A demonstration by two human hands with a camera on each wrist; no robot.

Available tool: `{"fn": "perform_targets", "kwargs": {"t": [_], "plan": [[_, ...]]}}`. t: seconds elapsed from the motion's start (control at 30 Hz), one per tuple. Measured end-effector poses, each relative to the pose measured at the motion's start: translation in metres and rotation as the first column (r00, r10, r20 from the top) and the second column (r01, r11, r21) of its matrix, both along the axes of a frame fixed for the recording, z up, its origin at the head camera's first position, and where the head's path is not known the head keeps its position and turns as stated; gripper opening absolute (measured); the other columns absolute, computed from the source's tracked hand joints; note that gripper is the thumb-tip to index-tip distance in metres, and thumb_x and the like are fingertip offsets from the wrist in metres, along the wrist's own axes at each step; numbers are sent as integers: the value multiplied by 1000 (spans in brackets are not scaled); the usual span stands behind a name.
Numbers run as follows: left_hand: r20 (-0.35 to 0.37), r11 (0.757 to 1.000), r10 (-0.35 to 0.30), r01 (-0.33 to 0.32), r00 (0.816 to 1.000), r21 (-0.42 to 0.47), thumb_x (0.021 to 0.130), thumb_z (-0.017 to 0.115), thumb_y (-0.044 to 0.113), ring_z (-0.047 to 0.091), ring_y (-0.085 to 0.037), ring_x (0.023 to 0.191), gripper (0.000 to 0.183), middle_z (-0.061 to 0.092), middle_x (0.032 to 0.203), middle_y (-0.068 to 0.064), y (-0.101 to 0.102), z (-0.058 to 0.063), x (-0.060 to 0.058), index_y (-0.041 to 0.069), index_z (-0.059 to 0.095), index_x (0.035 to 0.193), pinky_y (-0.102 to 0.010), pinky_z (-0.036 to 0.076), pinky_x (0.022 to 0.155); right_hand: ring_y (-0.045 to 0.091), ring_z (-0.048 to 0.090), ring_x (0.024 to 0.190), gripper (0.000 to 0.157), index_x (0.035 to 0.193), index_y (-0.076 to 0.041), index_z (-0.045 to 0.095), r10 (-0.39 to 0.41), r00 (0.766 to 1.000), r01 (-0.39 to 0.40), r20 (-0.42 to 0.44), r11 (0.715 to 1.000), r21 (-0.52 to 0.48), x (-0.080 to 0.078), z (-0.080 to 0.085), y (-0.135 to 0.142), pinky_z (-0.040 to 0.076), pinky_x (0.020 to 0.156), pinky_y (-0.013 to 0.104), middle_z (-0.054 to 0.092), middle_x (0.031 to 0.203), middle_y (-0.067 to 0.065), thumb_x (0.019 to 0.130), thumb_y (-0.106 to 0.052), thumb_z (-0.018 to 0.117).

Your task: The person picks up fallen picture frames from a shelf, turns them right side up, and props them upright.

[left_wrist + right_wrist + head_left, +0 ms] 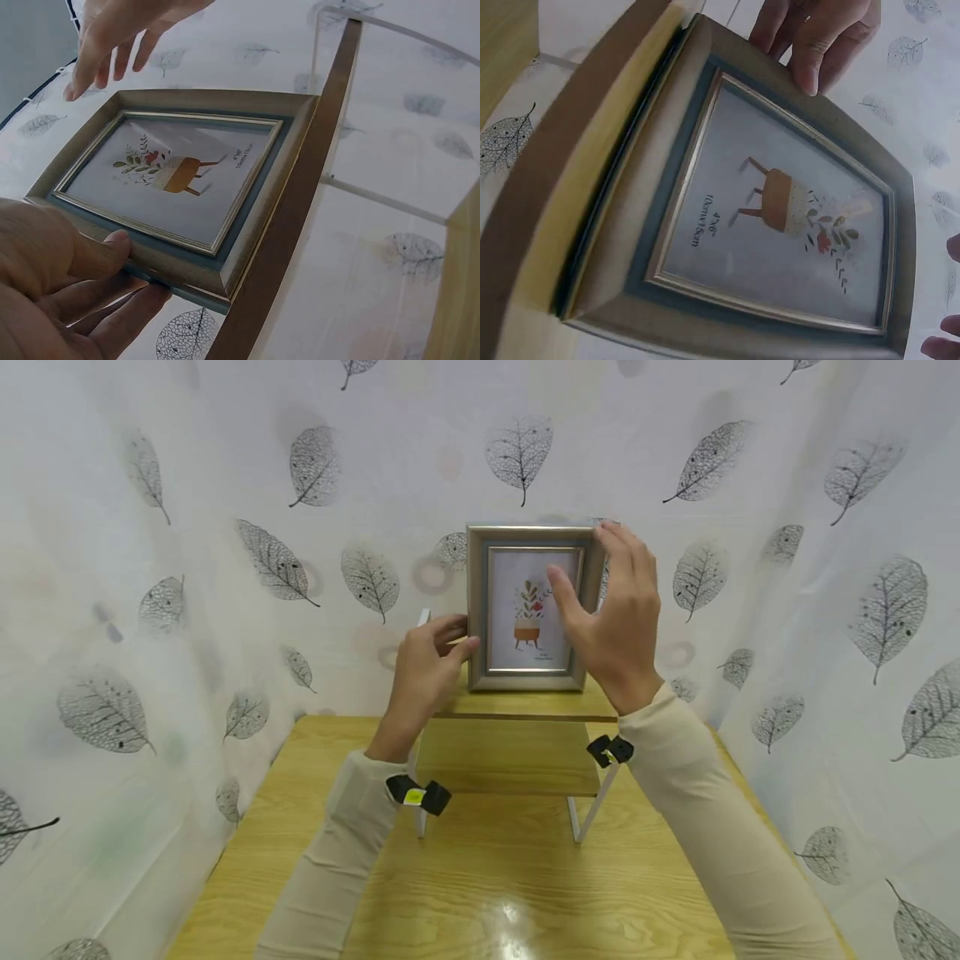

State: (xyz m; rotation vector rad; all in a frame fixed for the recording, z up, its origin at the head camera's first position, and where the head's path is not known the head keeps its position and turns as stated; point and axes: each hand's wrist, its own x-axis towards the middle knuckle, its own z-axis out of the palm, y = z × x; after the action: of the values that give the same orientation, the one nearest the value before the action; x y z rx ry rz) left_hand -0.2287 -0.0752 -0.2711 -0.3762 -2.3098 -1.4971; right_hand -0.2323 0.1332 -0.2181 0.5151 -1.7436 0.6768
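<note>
A picture frame [528, 610] with a gold and grey-blue border stands upright on the upper board of a small wooden shelf [525, 705]. Its print shows a plant in an orange and cream pot. My left hand [427, 664] pinches the frame's left side, thumb on the front edge and fingers behind; the left wrist view shows this grip closely. At the upper right corner is my right hand [622, 618], fingers extended and thumb in front of the print. In the left wrist view that right hand [135, 34] appears apart from the frame.
The shelf has a lower board [510, 760] and white metal legs [592, 810]. It stands on a wood-grain table [480, 877]. Leaf-patterned white sheeting [405, 468] encloses the back and both sides.
</note>
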Motion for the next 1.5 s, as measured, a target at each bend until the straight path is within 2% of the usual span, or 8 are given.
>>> {"fn": "perform_targets", "kwargs": {"t": [0.13, 0.3, 0.47, 0.63, 0.73, 0.93, 1.27, 1.5], "plan": [[-7, 1000, 2, -2, 1000, 4, 86, 70, 16, 66, -21, 99, 38, 65, 118, -9, 0, 0, -1, 5, 61, 122, -26, 54, 81, 28, 42, 129, 61, 127, 8, 52, 14, 1000, -15, 22, 998, 62, -2, 11, -15, 25, 112, 31, 51, 132, 21, 86, -35, 68], [-20, 1000, -2, 3, 1000, 13, 86, 70, 15, 67, -21, 98, 37, 66, 117, -9, 1, 0, 0, 5, 62, 121, -27, 55, 81, 27, 34, 136, 65, 130, 5, 51, 4, 995, -15, 96, 993, 115, -4, 22, -30, 15, 116, 31, 48, 137, 18, 86, -40, 67], [-34, 1000, -4, 4, 999, -5, 87, 69, 15, 66, -19, 100, 36, 66, 118, -8, 1, 1, 1, 6, 63, 121, -27, 54, 82, 29, 34, 136, 71, 135, 4, 47, -79, 983, 42, 165, 975, 220, -6, 29, -41, 10, 117, 31, 47, 139, 18, 89, -49, 60], [-33, 1000, 7, -7, 999, -15, 87, 69, 17, 66, -18, 100, 36, 66, 118, -7, 0, 1, 1, 7, 63, 121, -26, 54, 81, 30, 30, 138, 79, 138, 3, 43, -184, 952, 98, 246, 941, 323, -8, 32, -54, 5, 117, 33, 42, 144, 17, 89, -58, 52], [-38, 1000, 9, -9, 999, -16, 87, 69, 16, 66, -17, 100, 35, 66, 117, -6, 0, 1, 1, 7, 64, 120, -25, 54, 81, 30, 30, 138, 79, 137, 2, 44, -224, 936, 121, 270, 928, 351, -9, 33, -60, 6, 117, 36, 42, 144, 16, 89, -60, 51], [-44, 1000, 15, -16, 999, -20, 87, 69, 14, 65, -15, 102, 33, 67, 116, -5, 3, 2, 1, 8, 65, 118, -23, 53, 82, 31, 34, 135, 76, 134, 1, 48, -264, 923, 152, 279, 919, 364, -12, 32, -66, 6, 117, 40, 48, 138, 16, 89, -60, 50], [-79, 996, 52, -58, 996, -71, 87, 70, 16, 67, -18, 96, 33, 68, 113, -5, 4, 2, 1, 8, 65, 118, -25, 55, 79, 31, 45, 125, 72, 123, 2, 56, -257, 931, 166, 260, 930, 328, -14, 33, -76, 10, 117, 40, 57, 126, 15, 86, -60, 57], [-86, 994, 70, -77, 994, -79, 86, 71, 17, 68, -19, 95, 32, 68, 112, -4, 4, 1, 2, 8, 65, 117, -27, 55, 78, 32, 49, 119, 72, 114, 1, 58, -277, 934, 196, 225, 925, 325, -14, 32, -81, 17, 115, 40, 61, 118, 15, 82, -64, 59]]}}
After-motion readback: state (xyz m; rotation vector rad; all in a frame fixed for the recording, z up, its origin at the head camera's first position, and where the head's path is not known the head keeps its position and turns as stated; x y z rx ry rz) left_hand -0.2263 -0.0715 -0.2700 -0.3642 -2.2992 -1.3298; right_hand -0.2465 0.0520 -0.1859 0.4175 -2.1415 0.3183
